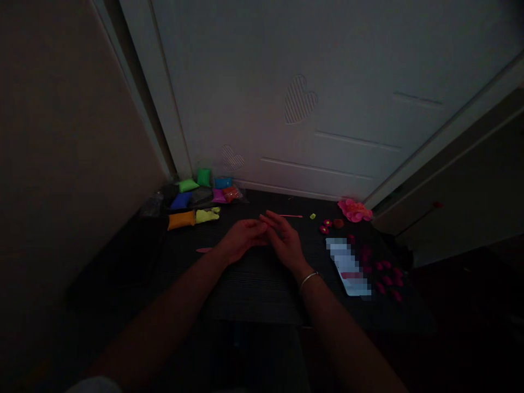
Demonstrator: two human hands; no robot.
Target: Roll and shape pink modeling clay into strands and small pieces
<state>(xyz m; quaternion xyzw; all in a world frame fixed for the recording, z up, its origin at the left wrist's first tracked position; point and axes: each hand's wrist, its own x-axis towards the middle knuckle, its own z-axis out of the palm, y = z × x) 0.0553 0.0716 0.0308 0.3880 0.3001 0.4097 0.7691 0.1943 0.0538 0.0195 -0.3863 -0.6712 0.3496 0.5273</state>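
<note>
My left hand (241, 240) and my right hand (285, 240) meet over the middle of the dark table, fingertips pressed together. Whatever small thing may be between them is too dark and too hidden to make out. Below my left wrist the end of a flat pink tool (203, 250) shows. Behind my right fingers lies a thin pink stick (292, 216). A small yellow-green lump (313, 216) is farther right, near two tiny magenta flowers (325, 230) with pale centres and a reddish-brown round piece (338, 224).
Soft coloured packets, among them an orange one (181, 220) and an opened yellow one (207, 215), lie at the back left. A lit phone (347, 267) rests at right, beside several magenta pieces (387, 280). A pink flower (355, 210) sits at the back right, before a white panel (254, 98).
</note>
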